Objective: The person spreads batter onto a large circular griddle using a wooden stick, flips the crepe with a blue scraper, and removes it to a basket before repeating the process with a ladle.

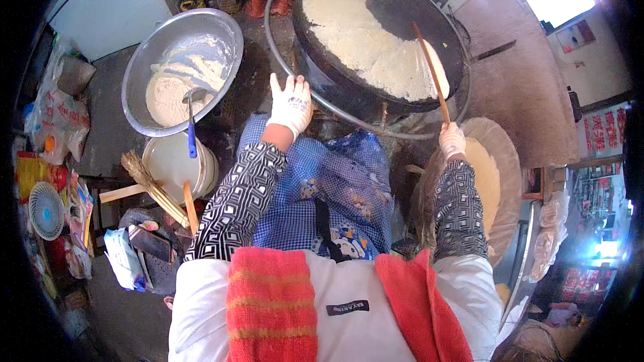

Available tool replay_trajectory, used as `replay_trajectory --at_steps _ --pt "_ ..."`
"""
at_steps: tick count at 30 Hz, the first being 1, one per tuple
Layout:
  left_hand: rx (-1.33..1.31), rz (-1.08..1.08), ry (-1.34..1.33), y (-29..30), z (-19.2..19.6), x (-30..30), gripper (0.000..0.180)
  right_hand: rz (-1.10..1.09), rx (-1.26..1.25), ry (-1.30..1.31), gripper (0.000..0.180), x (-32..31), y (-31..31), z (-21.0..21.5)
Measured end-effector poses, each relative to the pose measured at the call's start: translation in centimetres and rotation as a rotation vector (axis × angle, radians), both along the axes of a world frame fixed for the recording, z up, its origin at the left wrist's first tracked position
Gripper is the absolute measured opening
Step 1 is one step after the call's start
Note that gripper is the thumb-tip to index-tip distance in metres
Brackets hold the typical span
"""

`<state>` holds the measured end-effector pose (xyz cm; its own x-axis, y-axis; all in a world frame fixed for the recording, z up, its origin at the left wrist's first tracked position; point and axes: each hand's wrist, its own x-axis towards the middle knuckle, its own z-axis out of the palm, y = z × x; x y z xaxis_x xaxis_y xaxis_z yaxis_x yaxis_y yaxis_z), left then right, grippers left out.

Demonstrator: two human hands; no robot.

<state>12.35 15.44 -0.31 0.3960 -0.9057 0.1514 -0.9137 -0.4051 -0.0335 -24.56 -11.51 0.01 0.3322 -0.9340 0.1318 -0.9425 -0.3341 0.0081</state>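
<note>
A large round black griddle (396, 15) stands ahead of me, with a pale layer of batter (349, 27) over much of it. One dark patch at its upper right is bare. My right hand (452, 141), in a white glove, grips the lower end of a long wooden spreader (433, 70). The spreader lies across the batter at the griddle's right side. My left hand (291, 106), also gloved, has its fingers apart and holds nothing. Its fingertips are at the metal ring (270, 33) that runs around the griddle.
Left of the griddle sits a metal basin (133, 70) of batter with a blue-handled ladle (192, 139). Below it stands a white bucket (209, 169), with a straw brush (144, 173) across it. Thin round pancakes (484, 174) lie beside my right forearm. A board (516, 94) stands at right.
</note>
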Motion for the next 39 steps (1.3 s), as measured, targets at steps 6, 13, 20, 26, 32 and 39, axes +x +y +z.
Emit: replay_trajectory --at_steps 6,13,20,26,32,39 --pt "0.079 0.095 0.031 -0.5 1.4 1.4 0.051 0.067 0.034 0.134 0.03 0.5 1.9 -0.5" --pt "0.139 0.162 0.066 -0.5 0.8 4.1 0.044 0.102 0.04 0.068 0.033 2.6 4.1 1.2" --pt "0.182 0.315 -0.014 -1.9 1.3 6.1 0.049 0.015 0.028 0.028 0.033 -0.7 2.3 -0.8" --pt "0.121 -0.183 0.224 -1.3 4.2 -7.4 0.06 -0.004 0.029 0.062 0.035 0.3 4.5 -0.9" --pt "0.058 -0.221 -0.01 0.6 -1.2 -10.5 0.069 0.113 -0.015 0.042 0.035 2.4 3.1 0.5" --pt "0.177 -0.225 -0.162 1.1 -1.3 -8.2 0.054 0.023 0.055 0.037 0.033 2.2 2.1 1.1"
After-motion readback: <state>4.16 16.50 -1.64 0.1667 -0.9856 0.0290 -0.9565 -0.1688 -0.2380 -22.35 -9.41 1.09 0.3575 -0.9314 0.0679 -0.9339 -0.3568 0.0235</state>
